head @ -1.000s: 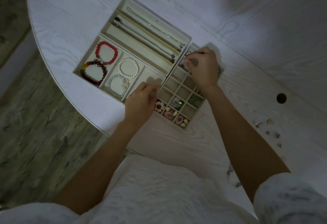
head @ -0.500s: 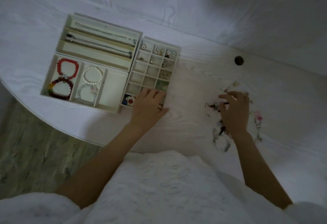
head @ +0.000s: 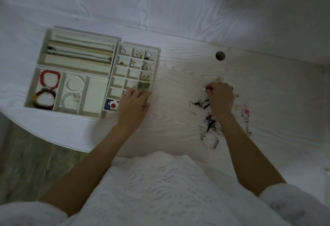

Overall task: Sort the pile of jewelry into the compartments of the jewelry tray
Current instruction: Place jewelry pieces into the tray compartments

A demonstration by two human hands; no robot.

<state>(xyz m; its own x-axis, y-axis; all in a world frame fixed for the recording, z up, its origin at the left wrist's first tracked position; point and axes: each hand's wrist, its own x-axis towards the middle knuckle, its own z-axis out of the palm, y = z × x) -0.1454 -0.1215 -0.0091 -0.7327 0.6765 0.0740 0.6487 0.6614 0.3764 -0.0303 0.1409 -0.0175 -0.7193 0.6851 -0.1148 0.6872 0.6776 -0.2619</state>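
On the table (head: 178, 61), right hand (head: 221, 99) pinches a small piece (head: 205, 89).

Both forearms reach forward from white sleeves, bare from above the elbow to the wrist. The left arm angles up and to the right from the lower left; the left hand (head: 133, 107) lies palm down, fingers together and nearly straight, pointing away from the body, thumb tucked along the near side. A ring shows on one finger. The right arm runs up and slightly leftward from the lower right; the right hand (head: 220, 99) is palm down with knuckles raised, its fingers curled down and bunched at their tips on the far left side of the hand.
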